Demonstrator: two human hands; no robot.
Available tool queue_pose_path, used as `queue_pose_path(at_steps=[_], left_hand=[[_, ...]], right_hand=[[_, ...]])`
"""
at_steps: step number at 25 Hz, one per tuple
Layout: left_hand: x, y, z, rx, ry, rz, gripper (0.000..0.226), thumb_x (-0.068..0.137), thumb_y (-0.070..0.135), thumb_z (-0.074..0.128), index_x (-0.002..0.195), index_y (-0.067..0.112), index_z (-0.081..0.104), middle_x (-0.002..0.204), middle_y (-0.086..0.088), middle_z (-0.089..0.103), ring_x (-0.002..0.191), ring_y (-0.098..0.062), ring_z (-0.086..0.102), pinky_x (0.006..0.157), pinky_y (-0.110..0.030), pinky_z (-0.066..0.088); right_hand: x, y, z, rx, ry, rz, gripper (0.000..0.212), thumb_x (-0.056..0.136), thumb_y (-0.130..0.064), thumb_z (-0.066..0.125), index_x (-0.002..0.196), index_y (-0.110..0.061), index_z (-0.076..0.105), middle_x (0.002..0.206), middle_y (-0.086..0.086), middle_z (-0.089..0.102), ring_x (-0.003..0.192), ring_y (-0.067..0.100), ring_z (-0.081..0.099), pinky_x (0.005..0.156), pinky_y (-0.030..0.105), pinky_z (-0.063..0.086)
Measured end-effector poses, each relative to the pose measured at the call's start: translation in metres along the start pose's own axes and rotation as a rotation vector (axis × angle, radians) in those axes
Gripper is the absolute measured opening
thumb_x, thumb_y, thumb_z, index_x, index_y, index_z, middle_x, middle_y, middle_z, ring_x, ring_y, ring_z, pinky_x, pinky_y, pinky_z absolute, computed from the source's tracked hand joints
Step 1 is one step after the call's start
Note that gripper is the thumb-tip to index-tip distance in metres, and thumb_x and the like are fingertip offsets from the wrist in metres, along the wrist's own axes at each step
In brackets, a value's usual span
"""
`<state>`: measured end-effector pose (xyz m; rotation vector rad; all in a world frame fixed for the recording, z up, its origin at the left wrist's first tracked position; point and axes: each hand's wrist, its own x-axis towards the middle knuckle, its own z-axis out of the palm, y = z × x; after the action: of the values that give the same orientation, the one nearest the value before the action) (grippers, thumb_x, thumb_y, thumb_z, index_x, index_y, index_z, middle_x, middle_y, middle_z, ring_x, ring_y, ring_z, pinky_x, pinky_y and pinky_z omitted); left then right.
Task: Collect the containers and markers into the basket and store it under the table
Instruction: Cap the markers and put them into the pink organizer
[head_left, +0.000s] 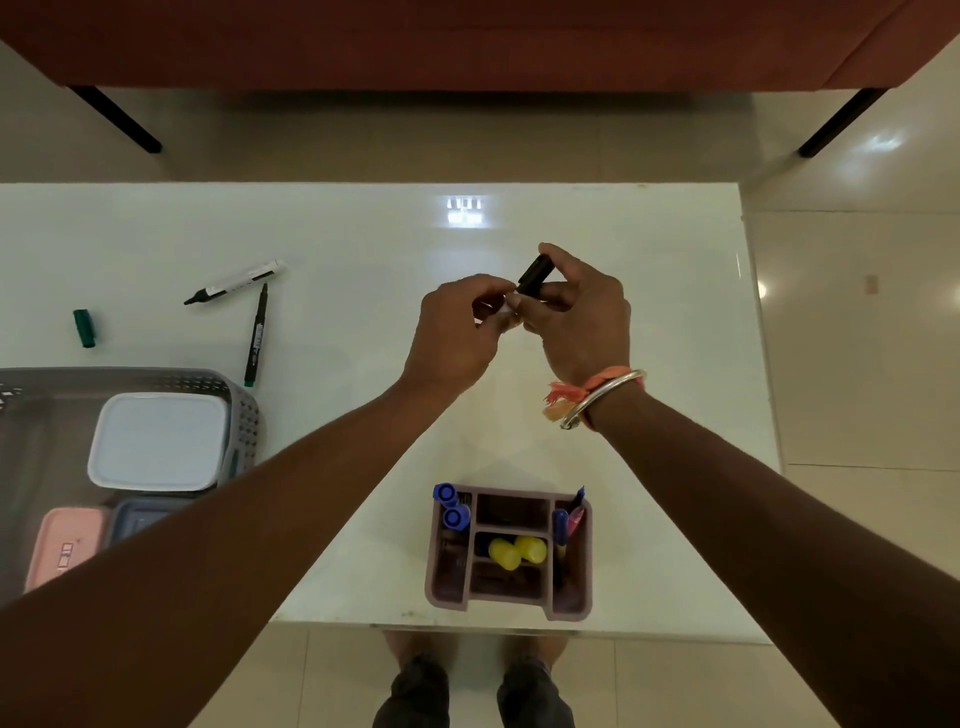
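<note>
Above the middle of the white table (649, 291), my right hand (576, 317) grips a black marker (535, 275). My left hand (457, 332) pinches the marker's near end; that end is hidden by my fingers. At the left, a grey basket (244, 410) holds a white-lidded container (158, 441), a pink container (65, 545) and a grey-blue one (140, 519). On the table beyond the basket lie an uncapped white marker (236, 282), a thin green pen (256, 335) and a loose green cap (84, 327).
A mauve pen organiser (571, 608) with blue markers, a pink pen and yellow caps stands at the table's near edge. A red sofa (467, 41) on black legs is beyond the table. My feet show below the near edge.
</note>
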<state>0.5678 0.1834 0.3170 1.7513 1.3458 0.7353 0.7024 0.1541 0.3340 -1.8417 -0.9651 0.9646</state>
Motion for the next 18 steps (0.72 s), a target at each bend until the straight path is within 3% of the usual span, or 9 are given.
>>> queue_pose_path(at_steps=[3, 7, 9, 13, 16, 18], left_hand=[[-0.005, 0.008, 0.0, -0.161, 0.15, -0.188, 0.022, 0.08, 0.006, 0.081, 0.095, 0.008, 0.064, 0.08, -0.004, 0.073, 0.073, -0.015, 0.073, 0.073, -0.037, 0.063], [-0.013, 0.015, -0.006, -0.24, 0.201, -0.228, 0.032, 0.08, 0.003, 0.081, 0.088, 0.007, 0.05, 0.078, -0.012, 0.073, 0.067, -0.019, 0.075, 0.07, -0.042, 0.064], [-0.013, 0.019, -0.015, -0.261, 0.131, -0.209, 0.032, 0.08, 0.003, 0.082, 0.087, 0.006, 0.051, 0.079, -0.014, 0.074, 0.068, -0.021, 0.076, 0.071, -0.043, 0.064], [-0.004, 0.02, -0.043, -0.398, -0.186, -0.228, 0.035, 0.079, 0.008, 0.083, 0.1, -0.005, 0.059, 0.092, -0.022, 0.076, 0.082, -0.03, 0.077, 0.08, -0.043, 0.063], [-0.006, -0.002, -0.064, -0.42, -0.137, -0.356, 0.042, 0.082, 0.023, 0.083, 0.109, -0.003, 0.062, 0.101, -0.022, 0.075, 0.088, -0.032, 0.076, 0.086, -0.049, 0.061], [-0.014, -0.022, -0.074, -0.376, -0.076, -0.417, 0.043, 0.082, 0.028, 0.083, 0.109, 0.0, 0.064, 0.102, -0.02, 0.075, 0.088, -0.031, 0.076, 0.087, -0.05, 0.06]], right_hand=[[-0.005, -0.005, 0.009, 0.039, 0.07, -0.026, 0.053, 0.077, -0.017, 0.08, 0.127, -0.02, 0.062, 0.089, 0.0, 0.075, 0.081, 0.01, 0.072, 0.089, 0.036, 0.057], [-0.006, -0.013, 0.013, 0.004, 0.05, -0.071, 0.048, 0.08, -0.015, 0.077, 0.126, -0.015, 0.063, 0.086, 0.0, 0.072, 0.078, 0.009, 0.07, 0.086, 0.031, 0.057], [-0.01, -0.015, 0.01, -0.01, 0.049, -0.083, 0.047, 0.082, -0.016, 0.075, 0.127, -0.016, 0.062, 0.086, -0.002, 0.071, 0.078, 0.007, 0.07, 0.085, 0.03, 0.058], [-0.05, -0.032, -0.021, 0.02, 0.134, -0.17, 0.047, 0.085, -0.014, 0.073, 0.13, -0.014, 0.059, 0.1, 0.003, 0.072, 0.088, 0.008, 0.071, 0.081, 0.025, 0.058], [-0.119, -0.048, -0.057, -0.036, 0.229, -0.306, 0.046, 0.088, -0.01, 0.071, 0.132, -0.007, 0.055, 0.111, 0.005, 0.07, 0.096, 0.008, 0.07, 0.076, 0.018, 0.058], [-0.174, -0.046, -0.069, -0.081, 0.176, -0.392, 0.048, 0.088, -0.006, 0.071, 0.132, -0.007, 0.054, 0.112, 0.006, 0.069, 0.098, 0.012, 0.071, 0.077, 0.022, 0.059]])
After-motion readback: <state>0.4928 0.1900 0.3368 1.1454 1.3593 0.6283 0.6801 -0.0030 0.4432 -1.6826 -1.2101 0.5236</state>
